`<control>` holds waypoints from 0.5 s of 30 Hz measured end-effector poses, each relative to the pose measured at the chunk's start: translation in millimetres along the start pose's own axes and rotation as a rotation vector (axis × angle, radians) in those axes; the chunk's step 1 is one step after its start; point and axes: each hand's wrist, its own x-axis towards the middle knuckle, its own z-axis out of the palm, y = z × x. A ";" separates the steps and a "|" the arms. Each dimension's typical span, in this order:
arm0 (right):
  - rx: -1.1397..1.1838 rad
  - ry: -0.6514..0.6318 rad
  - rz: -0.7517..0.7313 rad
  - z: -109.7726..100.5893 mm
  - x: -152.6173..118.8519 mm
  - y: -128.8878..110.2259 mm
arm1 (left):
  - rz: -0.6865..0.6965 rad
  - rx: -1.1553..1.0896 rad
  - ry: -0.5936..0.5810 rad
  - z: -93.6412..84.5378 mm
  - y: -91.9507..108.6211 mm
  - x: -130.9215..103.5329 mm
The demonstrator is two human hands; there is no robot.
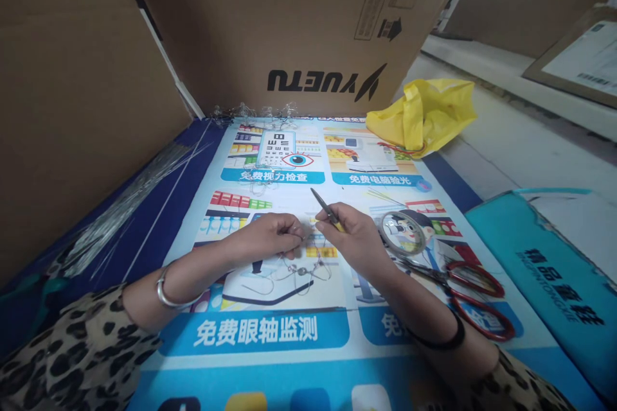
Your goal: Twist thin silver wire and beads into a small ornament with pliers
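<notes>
My left hand point(270, 236) is closed in a pinch on a thin wire piece strung with small beads point(302, 270), whose loops hang down below the fingers. Across from it, my right hand point(354, 241) grips a slim pointed metal tool point(324, 204), its dark tip aimed up and left. A bit of yellow shows on the tool inside the palm; its exact kind is hidden by the fingers. Both hands are close together above the printed poster sheet point(332, 350). Right of my right hand lie scissors with red handles point(482, 298) and a round clear dish point(403, 232).
Cardboard box walls point(231, 32) rise at the back and left. A bundle of thin wires point(130, 205) lies along the left side. Several wire pieces point(255, 114) rest at the back. A yellow plastic bag point(429, 115) and a teal box point(549, 270) are at the right.
</notes>
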 end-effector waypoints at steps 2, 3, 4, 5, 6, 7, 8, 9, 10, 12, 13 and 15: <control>0.021 0.007 0.009 1.0 -0.6 0.9 | -0.040 -0.096 -0.013 1.5 -1.8 1.6; 0.036 0.007 0.017 1.6 -1.0 1.4 | -0.052 -0.130 -0.021 2.2 -2.6 2.3; 0.048 0.006 0.024 2.1 -1.4 1.9 | -0.057 -0.154 -0.029 2.9 -3.4 2.9; 0.059 0.007 0.028 2.7 -1.8 2.3 | -0.059 -0.168 -0.035 3.4 -4.2 3.4; 0.066 0.008 0.030 3.1 -2.1 2.7 | -0.060 -0.176 -0.037 3.9 -5.0 3.9; 0.072 0.014 0.029 3.5 -2.3 3.2 | -0.065 -0.181 -0.037 4.2 -5.8 4.3; 0.078 0.021 0.027 3.8 -2.5 3.6 | -0.069 -0.188 -0.034 4.5 -6.5 4.7; 0.086 0.028 0.023 4.0 -2.5 4.0 | -0.072 -0.196 -0.031 4.8 -7.2 5.0; 0.098 0.036 0.019 4.2 -2.5 4.5 | -0.071 -0.202 -0.029 5.1 -7.6 5.3; 0.120 0.047 0.017 4.5 -2.5 5.4 | -0.064 -0.212 -0.025 5.9 -7.7 5.2; 0.130 0.050 0.019 4.8 -2.5 5.8 | -0.059 -0.216 -0.023 6.3 -7.1 5.0; 0.149 0.053 0.027 5.6 -2.6 6.9 | -0.052 -0.226 -0.010 7.4 -5.1 3.9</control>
